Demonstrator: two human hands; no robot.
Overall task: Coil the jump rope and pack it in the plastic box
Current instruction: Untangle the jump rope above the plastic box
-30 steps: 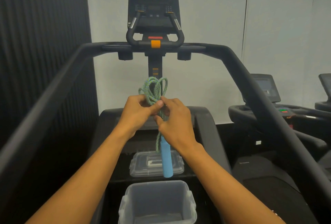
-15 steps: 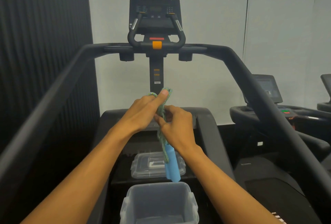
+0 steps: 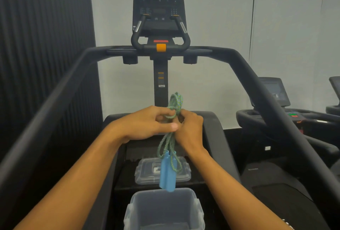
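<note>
Since the earlier frame both blue handles (image 3: 167, 171) have swung together below the hands, and the loops stand narrower above them.

The left hand (image 3: 147, 125) pinches a strand wrapped around the bundle; just right of it, the right hand (image 3: 190, 130) clamps the jump rope (image 3: 175, 102) at its waist. Soft, light braid that springs loose, so hold it at the wrap. The open plastic box (image 3: 163, 209) waits directly beneath, its lid (image 3: 147, 172) lying beyond.

Your left hand (image 3: 147, 126) and right hand (image 3: 189, 132) meet at centre on the jump rope (image 3: 170, 141). At six o'clock from them stands the plastic box (image 3: 163, 209); its lid (image 3: 147, 174) lies between, with the treadmill console (image 3: 159, 14) at twelve.
</note>
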